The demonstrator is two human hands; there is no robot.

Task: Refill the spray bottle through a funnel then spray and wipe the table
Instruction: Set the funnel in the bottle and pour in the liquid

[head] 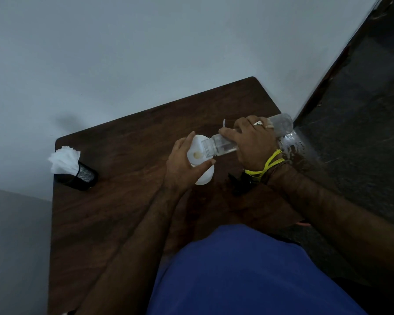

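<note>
Dim light, view from above. Dark brown wood-grain tabletop (pixel 127 178) set against a pale grey wall (pixel 146 42); dark speckled floor (pixel 362 133) to the right.

White plastic funnel (pixel 197 147) sat mouth-up near the middle of the tabletop, seated on a white rounded spray bottle (pixel 206 177), of which only the lower shoulder showed below the hand. The funnel's small central hole was visible, yellowish.

Left hand (pixel 182 167) grasped the funnel rim, thumb curled round the near edge and fingers wrapped behind the far edge, steadying it.

Right hand (pixel 253 142) grasped a clear plastic water bottle (pixel 223 144) around its middle, fingers curled over the top. The bottle was tipped close to horizontal, its uncapped threaded neck resting over the right edge of the funnel's mouth and its base raised out past the tabletop's right edge. A little clear liquid lay along the lower side of the bottle. Whether liquid was running into the funnel could not be told.

A silver ring (pixel 258 123) showed on a finger of the right hand; yellow thread bands (pixel 267 165) were tied round the right wrist.

A black object (pixel 240 185) lay on the tabletop just beside the spray bottle, under the right wrist; too dark to identify.

A black mesh cup (pixel 80 177) stood at the left edge of the tabletop, well apart from the hands, with white paper tissues (pixel 63 160) sticking out of it.

Blue clothing (pixel 237 273) filled the lower frame.
</note>
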